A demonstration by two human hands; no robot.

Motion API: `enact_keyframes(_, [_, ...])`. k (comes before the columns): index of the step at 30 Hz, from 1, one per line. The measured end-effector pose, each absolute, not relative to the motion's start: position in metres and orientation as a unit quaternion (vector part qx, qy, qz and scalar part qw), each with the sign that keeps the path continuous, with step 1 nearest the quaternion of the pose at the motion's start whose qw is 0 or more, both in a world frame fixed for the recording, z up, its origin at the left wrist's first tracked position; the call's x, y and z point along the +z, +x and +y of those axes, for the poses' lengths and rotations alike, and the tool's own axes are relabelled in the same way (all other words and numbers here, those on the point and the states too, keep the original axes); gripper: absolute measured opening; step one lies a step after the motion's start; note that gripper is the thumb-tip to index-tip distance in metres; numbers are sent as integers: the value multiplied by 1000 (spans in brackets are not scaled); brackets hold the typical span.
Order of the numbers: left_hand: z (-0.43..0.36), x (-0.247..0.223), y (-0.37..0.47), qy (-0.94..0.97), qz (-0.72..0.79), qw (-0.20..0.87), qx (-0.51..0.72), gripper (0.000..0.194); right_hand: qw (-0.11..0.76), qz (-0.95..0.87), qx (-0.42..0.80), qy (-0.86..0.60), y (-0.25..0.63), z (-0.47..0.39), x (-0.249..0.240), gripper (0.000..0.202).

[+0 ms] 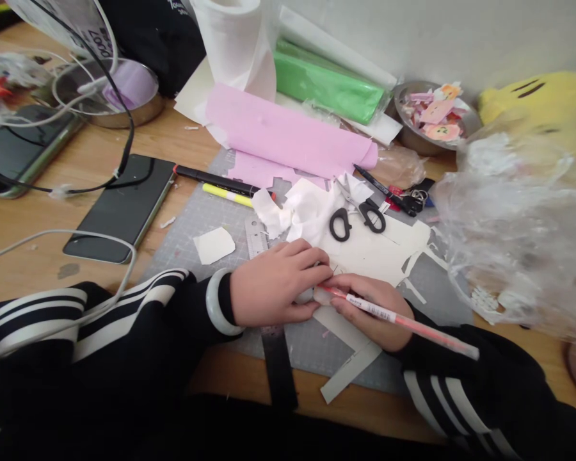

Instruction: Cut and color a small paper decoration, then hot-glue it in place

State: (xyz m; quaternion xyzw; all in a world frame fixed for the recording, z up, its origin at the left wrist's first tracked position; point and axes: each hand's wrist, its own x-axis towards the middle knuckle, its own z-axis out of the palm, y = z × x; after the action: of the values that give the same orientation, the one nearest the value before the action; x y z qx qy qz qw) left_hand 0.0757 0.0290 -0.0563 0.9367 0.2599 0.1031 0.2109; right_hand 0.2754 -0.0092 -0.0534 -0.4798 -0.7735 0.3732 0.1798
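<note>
My right hand (372,307) is closed around a pen with a pink-red ink tube and a white label (403,320), its back end pointing right over my sleeve. My left hand (281,282) meets it at the pen's front end, fingers curled and thumb tucked under. Something pale and rounded shows between the thumb and fingers, too covered to name. Beneath both hands lie cut pieces of cream paper (372,253) on a grey cutting mat (187,256). A ruler (279,368) passes under my left hand. Just beyond are scissors with black handles (360,218) and crumpled white tissue (307,208).
A phone (125,208) and white cable lie left, with a steel bowl (139,115) behind. Pink paper (288,131), a green pack (329,83) and a white roll (235,45) stand along the back. At right are a bowl of cutouts (436,118) and plastic bags (513,224).
</note>
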Motion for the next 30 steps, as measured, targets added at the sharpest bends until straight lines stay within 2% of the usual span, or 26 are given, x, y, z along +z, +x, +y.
enact_keyframes(5, [29, -56, 76, 936, 263, 211, 100, 30, 214, -796, 365, -432, 277, -11, -55, 21])
enact_keyframes(17, [30, -55, 77, 938, 260, 208, 93, 30, 224, -791, 357, -444, 278, -9, -58, 21])
enact_keyframes(27, [30, -54, 75, 939, 256, 211, 93, 30, 183, -786, 381, -450, 279, -9, -55, 21])
enact_keyframes(30, [29, -55, 76, 938, 258, 208, 105, 36, 187, -793, 372, -445, 279, -9, -55, 23])
